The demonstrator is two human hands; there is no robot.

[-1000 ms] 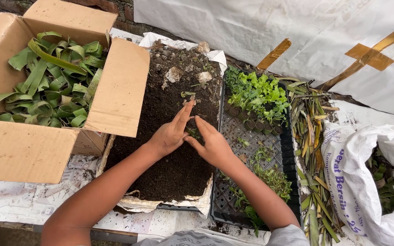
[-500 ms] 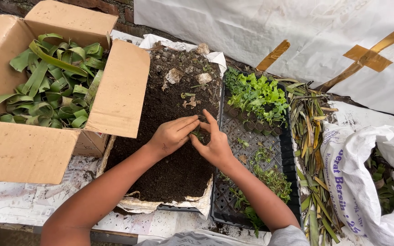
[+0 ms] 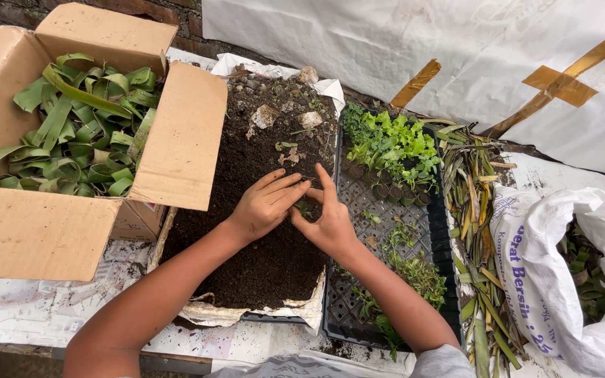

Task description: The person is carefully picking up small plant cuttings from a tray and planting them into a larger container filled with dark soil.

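A: The left hand (image 3: 266, 204) lies palm down on the heap of dark loose soil (image 3: 260, 238), fingers together and pointing right. Clenched?

B: No, flat and released, pressing the soil. The right hand (image 3: 327, 220) meets it fingertip to fingertip, forefinger raised, thumb tucked around a small green seedling (image 3: 302, 206) in the soil; whether it is really pinching, I cannot tell.

A: Both forearms come up from the lower edge, angled inward.

B: Room is tight. The brown cardboard box of curled green leaves (image 3: 71, 126) borders the soil on the left, the black plastic seedling tray (image 3: 386, 231) touches its right side. Open soil stretches beyond the hands towards pale stones (image 3: 264, 115).
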